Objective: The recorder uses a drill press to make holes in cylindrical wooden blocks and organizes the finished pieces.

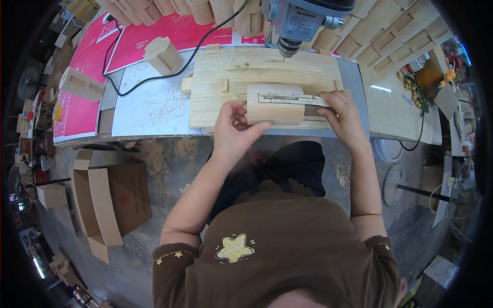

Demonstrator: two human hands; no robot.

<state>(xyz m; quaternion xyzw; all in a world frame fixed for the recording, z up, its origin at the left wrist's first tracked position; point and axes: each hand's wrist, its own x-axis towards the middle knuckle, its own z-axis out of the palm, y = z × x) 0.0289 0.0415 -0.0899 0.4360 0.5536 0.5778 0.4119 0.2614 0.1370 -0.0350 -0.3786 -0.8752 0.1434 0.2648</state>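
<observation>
A pale wooden block with a rounded face [275, 114] lies on its side on a wooden board [210, 102] on the bench. My left hand [233, 126] grips its left end, thumb along the near side and fingers curled at the end. A narrow, light slotted strip [290, 97] lies lengthwise along the block's upper face and sticks out past its right end. My right hand [343, 115] pinches the strip's projecting end between thumb and fingers. Below the strip, a grey flat piece [313, 110] shows beside the block; its kind is unclear.
A bench drill [300, 25] stands behind the board, its bit over the far edge. Two wooden blocks [163, 55] [81, 84] are at the left, near a black cable [154, 78]. Stacked blocks [390, 38] line the back. An open carton [110, 203] sits on the floor.
</observation>
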